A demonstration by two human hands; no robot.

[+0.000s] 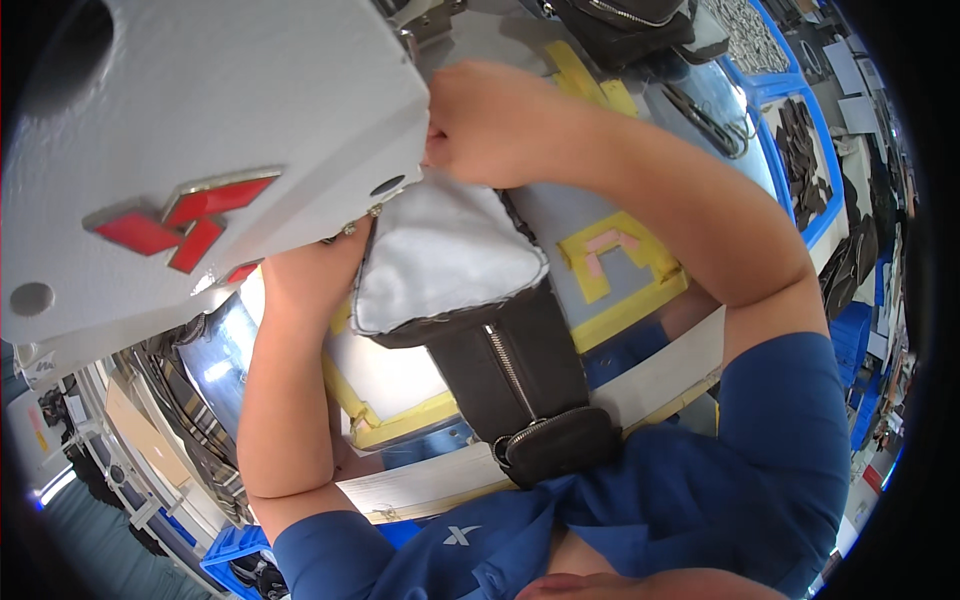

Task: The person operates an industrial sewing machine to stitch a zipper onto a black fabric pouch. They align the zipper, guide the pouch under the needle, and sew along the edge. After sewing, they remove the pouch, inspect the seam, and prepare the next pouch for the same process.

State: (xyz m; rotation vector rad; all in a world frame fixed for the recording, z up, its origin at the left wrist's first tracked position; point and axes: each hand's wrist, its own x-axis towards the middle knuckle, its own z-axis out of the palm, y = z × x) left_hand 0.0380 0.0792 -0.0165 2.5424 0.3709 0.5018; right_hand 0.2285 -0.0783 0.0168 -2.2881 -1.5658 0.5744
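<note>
Machine housing (200, 150) fills the upper left of the frame, smooth grey-white painted metal with a red emblem and a few round holes, clearly the head of a sewing machine. Just below its lower edge, left of centre, the left hand (310, 270) slips in under the housing; the fingers are hidden behind it, so I cannot tell whether they pinch or lie flat, only that the wrist rests against the workpiece. At centre lies the bag panel (450, 260): a pale, soft, felt-like lining with a rounded triangular shape, edged in dark stitched fabric, its upper corner tucked beneath the machine head. From it a black strip with a metal zipper (510, 365) runs down to a small rounded black pouch (560, 445) hanging over the counter's near edge. The counter (400, 375) is glossy grey, marked with yellow tape guides (620, 265). Upper centre, the right hand (480, 125) is closed into a fist-like pinch at the panel's top corner, right beside the housing.

By my reading, this is the feeding step: the corner is being positioned under the needle area. Next move would call for both hands to keep the soft lining flat and turn the curve steadily.

Far right, blue trays (800, 140) hold dark cut pieces.
</note>
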